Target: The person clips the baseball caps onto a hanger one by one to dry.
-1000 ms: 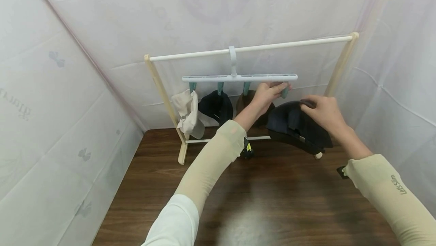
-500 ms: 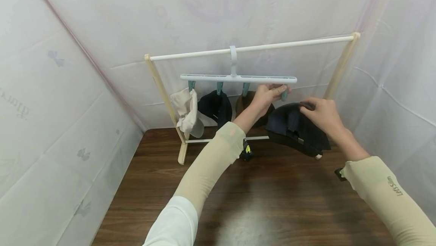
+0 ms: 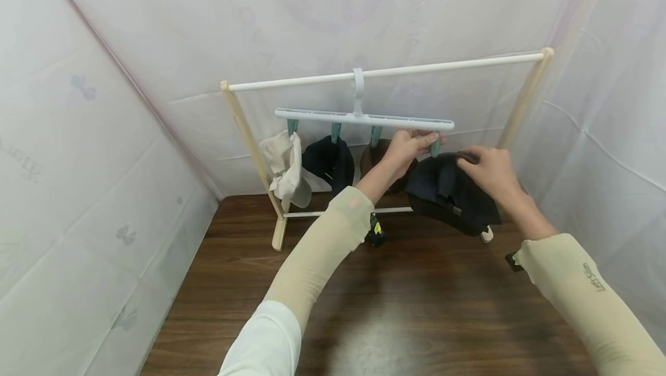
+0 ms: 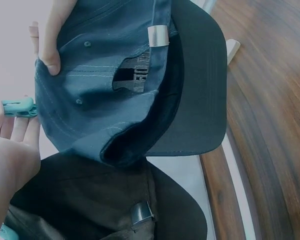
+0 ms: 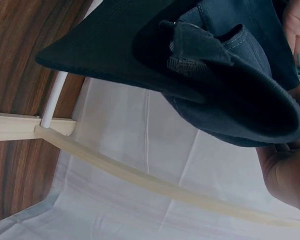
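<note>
My right hand [image 3: 491,172] grips the edge of a navy baseball cap [image 3: 450,188], which hangs below the right end of a pale blue clip hanger [image 3: 395,120]. In the left wrist view, the cap [image 4: 97,85] shows its back opening, strap with metal buckle, and dark brim. My left hand [image 3: 408,147] pinches the teal clip [image 3: 435,147] at the hanger's right end. The clip's tip [image 4: 27,107] meets the cap's crown edge; whether it bites the cloth cannot be told. A brown cap [image 3: 372,159] hangs from the neighbouring clip, partly behind my left hand.
A cream cap [image 3: 283,162] and another dark cap [image 3: 330,162] hang from the left clips. The hanger hooks over the white rail [image 3: 442,67] of a wooden-legged rack [image 3: 244,127] on a brown table [image 3: 416,306]. Pale cloth walls [image 3: 130,75] surround it.
My right hand has brought the navy cap slightly left and up, closer to the clip. The hanger's right end has dipped slightly, while my left hand keeps its hold on the clip.
</note>
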A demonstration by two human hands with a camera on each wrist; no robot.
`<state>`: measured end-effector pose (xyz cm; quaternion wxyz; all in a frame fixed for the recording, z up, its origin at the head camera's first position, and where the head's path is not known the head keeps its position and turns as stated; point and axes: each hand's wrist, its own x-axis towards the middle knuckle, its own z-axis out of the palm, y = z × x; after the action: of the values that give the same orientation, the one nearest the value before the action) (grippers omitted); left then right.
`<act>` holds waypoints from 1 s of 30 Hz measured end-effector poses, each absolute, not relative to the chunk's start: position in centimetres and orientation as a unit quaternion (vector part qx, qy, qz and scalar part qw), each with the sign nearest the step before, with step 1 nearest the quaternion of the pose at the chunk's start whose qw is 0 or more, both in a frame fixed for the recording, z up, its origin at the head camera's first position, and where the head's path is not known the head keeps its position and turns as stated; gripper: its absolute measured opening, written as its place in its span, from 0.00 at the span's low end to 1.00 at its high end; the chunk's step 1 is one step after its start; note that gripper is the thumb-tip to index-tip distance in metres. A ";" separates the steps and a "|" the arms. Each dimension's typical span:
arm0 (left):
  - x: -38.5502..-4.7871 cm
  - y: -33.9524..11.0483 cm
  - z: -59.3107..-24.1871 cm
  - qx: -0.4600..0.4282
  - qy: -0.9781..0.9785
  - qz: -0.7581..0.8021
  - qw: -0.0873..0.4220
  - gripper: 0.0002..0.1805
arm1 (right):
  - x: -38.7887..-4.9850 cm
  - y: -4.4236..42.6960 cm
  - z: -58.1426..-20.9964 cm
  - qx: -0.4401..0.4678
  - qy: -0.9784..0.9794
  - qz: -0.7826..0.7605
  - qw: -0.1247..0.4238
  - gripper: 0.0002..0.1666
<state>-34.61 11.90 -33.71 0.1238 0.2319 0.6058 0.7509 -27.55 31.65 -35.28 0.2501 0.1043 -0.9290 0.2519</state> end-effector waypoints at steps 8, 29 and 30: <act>-34.5 12.0 -33.9 0.238 0.609 0.749 0.109 0.17 | -27.7 31.0 -35.0 0.111 -0.921 0.251 0.277 0.15; -34.5 12.2 -35.1 0.258 0.607 0.748 0.075 0.20 | -27.6 30.3 -34.0 0.119 -0.928 0.244 0.254 0.18; -34.4 12.2 -35.2 0.260 0.607 0.747 0.073 0.20 | -27.6 30.3 -34.0 0.118 -0.929 0.245 0.252 0.18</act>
<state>-34.41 12.20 -35.21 0.0734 0.2601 0.6069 0.7474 -27.62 30.26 -33.97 0.2518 0.1182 -0.9289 0.2447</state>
